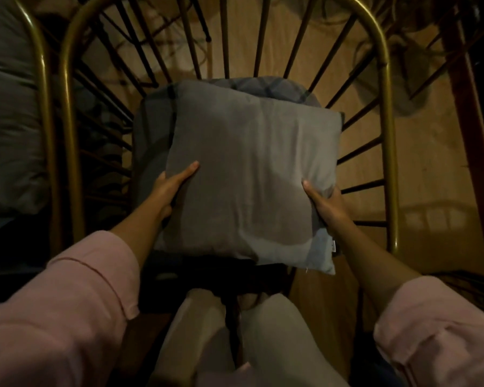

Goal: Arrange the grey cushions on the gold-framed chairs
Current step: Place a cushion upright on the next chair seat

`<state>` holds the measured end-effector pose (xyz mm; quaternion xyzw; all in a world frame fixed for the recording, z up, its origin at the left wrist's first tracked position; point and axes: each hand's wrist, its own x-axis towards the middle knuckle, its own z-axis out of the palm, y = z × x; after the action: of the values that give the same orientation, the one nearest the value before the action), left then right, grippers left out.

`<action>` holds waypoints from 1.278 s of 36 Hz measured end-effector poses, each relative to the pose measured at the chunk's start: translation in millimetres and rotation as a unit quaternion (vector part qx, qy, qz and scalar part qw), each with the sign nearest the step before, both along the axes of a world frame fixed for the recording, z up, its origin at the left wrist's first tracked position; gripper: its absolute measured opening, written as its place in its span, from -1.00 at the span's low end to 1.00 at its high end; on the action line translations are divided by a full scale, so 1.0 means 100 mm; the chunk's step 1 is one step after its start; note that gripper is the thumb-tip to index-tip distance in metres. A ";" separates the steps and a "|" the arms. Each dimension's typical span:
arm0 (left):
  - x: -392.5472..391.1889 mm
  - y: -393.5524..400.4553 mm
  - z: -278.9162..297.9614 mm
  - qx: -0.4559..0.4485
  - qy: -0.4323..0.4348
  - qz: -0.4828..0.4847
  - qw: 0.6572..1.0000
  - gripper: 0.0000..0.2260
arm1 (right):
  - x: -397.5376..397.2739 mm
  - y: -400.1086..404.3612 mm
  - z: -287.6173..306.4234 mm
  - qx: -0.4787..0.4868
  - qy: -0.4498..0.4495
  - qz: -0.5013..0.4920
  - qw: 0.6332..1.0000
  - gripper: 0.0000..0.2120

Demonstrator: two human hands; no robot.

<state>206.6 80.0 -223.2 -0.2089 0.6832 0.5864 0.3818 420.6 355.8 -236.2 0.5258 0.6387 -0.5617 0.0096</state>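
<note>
Mid-placement: square grey cushion (249, 174) gripped at both side edges, left hand (171, 188) w/ thumb on top face, fingers tucked under; right hand (326, 205) same on opp. edge. Both clasped on cushion, neither let go. Held over seat of gold-framed chair (386, 129), tilted slightly, far edge overlapping a darker seat pad (266, 85) already lying on seat. Can't tell if cushion touches pad or hangs just above.

Next move, prob.: lower and square cushion against the spoked back, centre it btwn the frame sides, then release both hands. Needs even drop so it doesn't slide fwd off the front.

Containers: none as such; chair seat holds pad only. Second chair (44, 79) at left, just beside, w/ another grey cushion (9, 113) in it, looks settled
</note>
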 end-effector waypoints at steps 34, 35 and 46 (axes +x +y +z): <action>0.60 -0.26 0.07 -0.222 0.059 0.046 0.972 -0.37 | -0.37 -0.33 0.32 0.089 -0.109 0.121 0.983 -0.19; 0.58 -0.27 0.16 -0.211 0.066 0.052 0.974 -0.37 | -0.46 -0.37 0.41 0.100 -0.109 0.131 0.980 -0.19; -0.08 -1.26 1.48 -0.153 0.228 0.150 0.950 -0.60 | -1.52 -1.22 1.60 0.150 -0.010 0.342 0.928 -0.34</action>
<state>198.6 -46.0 -74.9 -0.2253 0.7945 0.5572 0.0869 268.8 234.3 -76.0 0.2770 0.8562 -0.4168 0.1287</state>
